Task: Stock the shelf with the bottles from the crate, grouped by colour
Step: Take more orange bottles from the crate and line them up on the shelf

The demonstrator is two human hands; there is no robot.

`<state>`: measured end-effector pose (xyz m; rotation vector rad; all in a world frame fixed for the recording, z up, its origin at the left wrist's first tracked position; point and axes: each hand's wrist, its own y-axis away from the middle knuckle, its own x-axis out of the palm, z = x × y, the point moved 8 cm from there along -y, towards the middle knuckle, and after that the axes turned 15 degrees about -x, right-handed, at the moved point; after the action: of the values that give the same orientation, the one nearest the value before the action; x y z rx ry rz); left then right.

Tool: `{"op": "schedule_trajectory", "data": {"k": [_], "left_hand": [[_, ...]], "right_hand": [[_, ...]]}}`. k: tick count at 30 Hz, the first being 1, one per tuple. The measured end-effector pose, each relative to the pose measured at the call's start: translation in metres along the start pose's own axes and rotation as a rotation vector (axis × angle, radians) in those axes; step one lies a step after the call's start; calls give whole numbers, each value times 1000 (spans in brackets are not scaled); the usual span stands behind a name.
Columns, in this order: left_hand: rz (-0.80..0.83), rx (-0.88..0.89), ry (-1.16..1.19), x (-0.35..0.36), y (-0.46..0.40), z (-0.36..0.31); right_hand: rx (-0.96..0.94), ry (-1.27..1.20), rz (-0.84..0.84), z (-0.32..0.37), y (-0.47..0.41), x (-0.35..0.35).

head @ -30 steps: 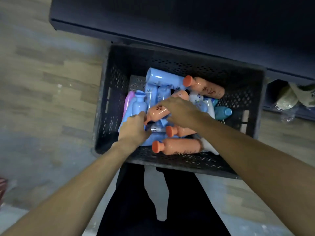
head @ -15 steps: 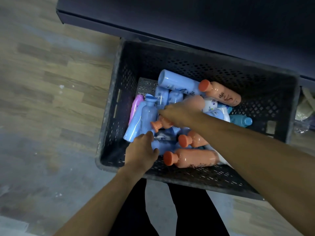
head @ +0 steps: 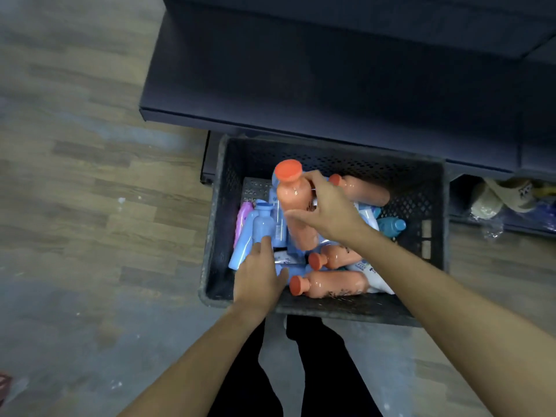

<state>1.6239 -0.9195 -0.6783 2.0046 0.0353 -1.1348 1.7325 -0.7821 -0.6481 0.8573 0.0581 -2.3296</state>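
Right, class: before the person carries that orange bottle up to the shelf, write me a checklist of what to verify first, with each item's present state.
1. Right hand grips the lifted orange bottle round its body: ok.
2. Bottle upright, with its cap on: ok.
3. Bottle clear of the pile in the crate: cannot tell, its base is hidden among the blue bottles.
4. Left hand free to pick: ok, open and holding nothing, fingertips near a light blue bottle.
5. Room on the shelf above the crate: ok, the dark board in view is bare.
6. Other orange bottles left for the same group: ok, three lie in the crate.
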Motion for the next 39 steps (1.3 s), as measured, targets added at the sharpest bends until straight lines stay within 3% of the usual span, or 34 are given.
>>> {"op": "schedule_trajectory", "data": {"k": [4, 10, 16, 19, 24, 39], "left_hand": [[-98, 40, 232, -75, 30, -26], [-224, 112, 339, -177, 61, -49], [-324, 179, 416, -257, 87, -68], [-325, 229, 429, -290, 101, -77], [-374, 366, 442, -347, 132, -98], [-700, 683, 413, -552, 265, -177]], "right_hand": [[60, -57, -202, 81, 15, -46], [-1, 162, -390, 201, 15, -109], [-80, 279, -432, 280, 10, -148], [-134, 218, -426, 306, 13, -172], [-340, 196, -363, 357, 26, -213], [-752, 267, -629, 568, 70, -366]]}}
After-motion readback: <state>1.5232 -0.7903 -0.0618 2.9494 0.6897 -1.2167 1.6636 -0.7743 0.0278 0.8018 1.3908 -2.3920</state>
